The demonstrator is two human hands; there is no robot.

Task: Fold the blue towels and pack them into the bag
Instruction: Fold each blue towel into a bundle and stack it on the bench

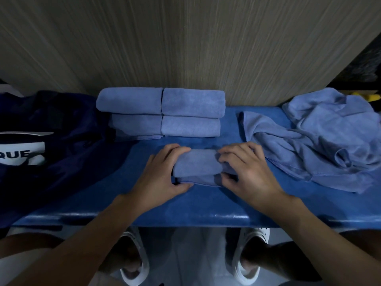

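Observation:
A small folded blue towel (196, 166) lies in the middle of the blue table (144, 205). My left hand (162, 172) grips its left end and my right hand (245, 172) grips its right end, thumbs at the near edge. Several folded blue towels (162, 113) are stacked in two rows against the wall behind it. A heap of unfolded blue towels (321, 141) lies at the right. The dark navy bag (57, 139) with a white label lies flat at the left.
A wood-grain wall (185, 48) stands right behind the table. A yellow object (369, 97) peeks out behind the heap at far right. The table's front edge runs just below my wrists, with my white shoes (134, 265) on the floor beneath.

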